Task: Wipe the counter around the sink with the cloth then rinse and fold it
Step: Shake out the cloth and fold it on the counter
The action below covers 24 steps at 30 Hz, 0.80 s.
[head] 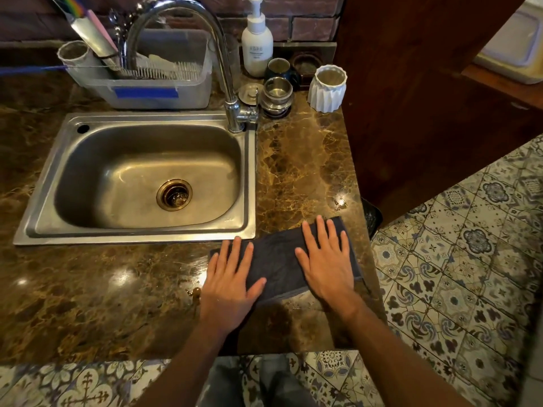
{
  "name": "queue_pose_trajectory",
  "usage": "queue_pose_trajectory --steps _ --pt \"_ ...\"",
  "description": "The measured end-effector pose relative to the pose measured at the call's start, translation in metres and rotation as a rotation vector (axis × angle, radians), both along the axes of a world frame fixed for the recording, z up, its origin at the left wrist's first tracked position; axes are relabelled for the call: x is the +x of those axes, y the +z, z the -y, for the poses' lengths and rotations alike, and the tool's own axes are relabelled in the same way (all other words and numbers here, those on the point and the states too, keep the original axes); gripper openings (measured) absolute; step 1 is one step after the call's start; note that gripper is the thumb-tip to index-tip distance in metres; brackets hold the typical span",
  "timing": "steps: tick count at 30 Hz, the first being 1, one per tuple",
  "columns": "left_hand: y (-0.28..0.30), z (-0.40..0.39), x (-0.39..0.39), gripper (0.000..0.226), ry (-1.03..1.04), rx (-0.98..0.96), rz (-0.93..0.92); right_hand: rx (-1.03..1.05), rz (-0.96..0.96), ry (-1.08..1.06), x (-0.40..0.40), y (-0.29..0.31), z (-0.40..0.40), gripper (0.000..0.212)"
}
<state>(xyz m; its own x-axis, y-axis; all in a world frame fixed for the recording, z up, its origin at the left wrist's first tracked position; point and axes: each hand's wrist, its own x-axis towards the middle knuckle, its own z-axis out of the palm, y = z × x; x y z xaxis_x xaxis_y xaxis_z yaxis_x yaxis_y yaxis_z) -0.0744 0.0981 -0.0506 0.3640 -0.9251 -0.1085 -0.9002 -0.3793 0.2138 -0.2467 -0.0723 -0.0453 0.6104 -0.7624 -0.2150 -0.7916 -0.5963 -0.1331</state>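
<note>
A dark grey cloth (279, 259) lies flat and folded on the brown marble counter (305, 171), just right of the steel sink (141, 230) and near the counter's front right corner. My left hand (232, 284) rests palm down on the cloth's left end, fingers spread. My right hand (326, 262) presses flat on its right end, fingers spread too. Neither hand grips the cloth. The sink basin is bare, with a brass drain (174, 195), and no water runs from the curved tap (217, 54).
A clear dish rack (147, 89) stands behind the sink. A white pump bottle (257, 45), metal cups (277, 92) and a white ribbed vase (327, 88) cluster at the back right. A wooden cabinet (426, 98) borders the counter on the right. Patterned floor tiles lie below.
</note>
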Motion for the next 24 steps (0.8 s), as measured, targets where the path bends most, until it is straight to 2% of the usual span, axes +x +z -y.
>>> queue_pose_trajectory --steps 2,5,8,10,11,13,15,18,20,24 --pt "0.002 -0.003 -0.026 0.075 0.152 0.012 -0.006 -0.005 -0.019 0.118 0.006 -0.002 0.019 0.064" --pt "0.011 0.006 -0.066 0.08 0.407 0.157 -0.083 -0.011 -0.036 0.331 0.017 -0.006 0.055 0.062" --pt "0.016 0.014 -0.09 0.082 0.472 0.144 -0.127 0.005 -0.043 0.474 0.025 -0.002 0.079 0.063" --pt "0.016 0.009 -0.089 0.083 0.419 0.111 -0.081 0.022 -0.008 0.446 0.028 0.005 0.074 0.064" --pt "0.017 0.009 -0.083 0.082 0.349 0.091 -0.055 0.024 0.035 0.361 0.029 0.008 0.066 0.064" --pt "0.022 0.013 -0.064 0.078 0.122 0.052 -0.012 0.014 0.112 0.124 0.035 0.01 0.042 0.064" --pt "0.021 0.019 -0.044 0.076 -0.164 0.013 0.043 0.018 0.109 -0.055 0.042 0.006 0.024 0.068" --pt "0.008 0.013 -0.021 0.077 -0.398 0.025 0.077 -0.016 0.029 -0.082 0.044 -0.008 0.019 0.072" --pt "0.0 0.004 -0.019 0.077 -0.373 0.057 0.068 -0.07 0.015 -0.013 0.043 -0.013 0.026 0.071" --pt "0.003 0.011 -0.06 0.077 -0.131 0.08 0.028 -0.07 0.01 0.199 0.054 -0.016 0.054 0.07"
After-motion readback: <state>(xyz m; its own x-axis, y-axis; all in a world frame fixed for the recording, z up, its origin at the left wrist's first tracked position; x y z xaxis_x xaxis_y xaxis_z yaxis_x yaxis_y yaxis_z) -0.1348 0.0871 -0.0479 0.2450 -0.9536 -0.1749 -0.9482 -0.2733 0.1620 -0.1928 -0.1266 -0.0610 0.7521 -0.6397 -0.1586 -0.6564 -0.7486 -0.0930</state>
